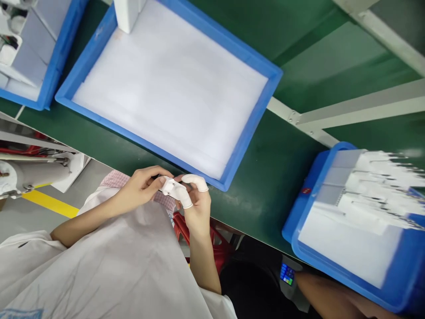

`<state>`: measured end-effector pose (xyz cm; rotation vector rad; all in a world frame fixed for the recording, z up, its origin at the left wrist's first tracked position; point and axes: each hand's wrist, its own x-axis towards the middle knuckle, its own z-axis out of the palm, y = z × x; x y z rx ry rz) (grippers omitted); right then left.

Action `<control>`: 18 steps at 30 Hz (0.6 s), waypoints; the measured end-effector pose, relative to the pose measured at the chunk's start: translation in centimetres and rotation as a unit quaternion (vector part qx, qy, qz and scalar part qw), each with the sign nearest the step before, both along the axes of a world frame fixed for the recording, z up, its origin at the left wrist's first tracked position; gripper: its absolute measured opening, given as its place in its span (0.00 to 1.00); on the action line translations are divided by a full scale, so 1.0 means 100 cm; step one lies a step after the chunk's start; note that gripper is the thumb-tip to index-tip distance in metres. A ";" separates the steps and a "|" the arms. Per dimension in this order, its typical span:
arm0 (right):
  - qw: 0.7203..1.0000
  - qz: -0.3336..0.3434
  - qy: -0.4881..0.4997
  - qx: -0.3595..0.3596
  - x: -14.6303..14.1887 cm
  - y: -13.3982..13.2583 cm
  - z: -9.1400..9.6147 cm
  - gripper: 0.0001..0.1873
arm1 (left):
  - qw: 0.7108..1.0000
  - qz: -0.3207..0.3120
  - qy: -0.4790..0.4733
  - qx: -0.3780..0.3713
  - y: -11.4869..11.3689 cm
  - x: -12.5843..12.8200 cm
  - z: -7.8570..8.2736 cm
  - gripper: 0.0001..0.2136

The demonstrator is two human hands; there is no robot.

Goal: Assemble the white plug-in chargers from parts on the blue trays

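Observation:
Both of my hands are held together just past the near edge of the green bench, over my white smock [99,266]. My left hand [142,188] and my right hand [195,204] pinch a small white part [169,187] between them, with a dark piece showing behind it. White finger cots [195,180] cover two fingers of my right hand. The nearest thing to my hands is a blue tray lined with white foam, whose rim [199,161] lies just beyond my fingers. The part's exact shape is partly hidden by my fingers.
A green bench [265,199] carries a foam-lined tray at the top left and a blurred blue tray [305,221] of white parts at the right. A co-worker's forearm [332,294] lies at the bottom right, near a small coloured display [287,274]. A red chair [199,241] stands below.

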<state>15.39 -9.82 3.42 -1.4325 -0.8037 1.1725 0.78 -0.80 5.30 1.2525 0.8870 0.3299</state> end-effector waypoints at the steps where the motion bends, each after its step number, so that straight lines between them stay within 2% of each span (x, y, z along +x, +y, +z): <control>1: 1.000 -0.004 -0.008 -0.004 -0.001 0.001 0.001 0.06 | 1.000 -0.002 0.012 0.011 0.001 0.000 0.000 0.15; 5: 0.999 -0.032 -0.042 0.016 -0.007 0.004 0.001 0.06 | 0.993 -0.015 0.066 0.099 0.001 0.000 0.000 0.19; 9: 0.987 -0.051 -0.113 0.100 -0.012 0.003 -0.003 0.05 | 0.993 0.008 0.076 0.088 -0.004 0.000 -0.004 0.22; 11: 0.968 -0.043 -0.192 0.157 -0.012 0.003 -0.008 0.05 | 0.995 0.010 0.073 0.066 -0.008 -0.001 -0.011 0.26; 15: 0.902 0.000 -0.350 0.253 -0.005 0.006 -0.025 0.11 | 0.993 0.045 0.069 0.078 -0.010 0.001 -0.034 0.29; 17: 0.881 0.024 -0.387 0.271 -0.001 0.005 -0.033 0.15 | 0.991 0.054 0.074 0.100 -0.009 0.002 -0.042 0.28; 18: 0.881 0.030 -0.396 0.256 0.000 0.003 -0.036 0.17 | 0.989 0.056 0.074 0.116 -0.009 0.002 -0.044 0.26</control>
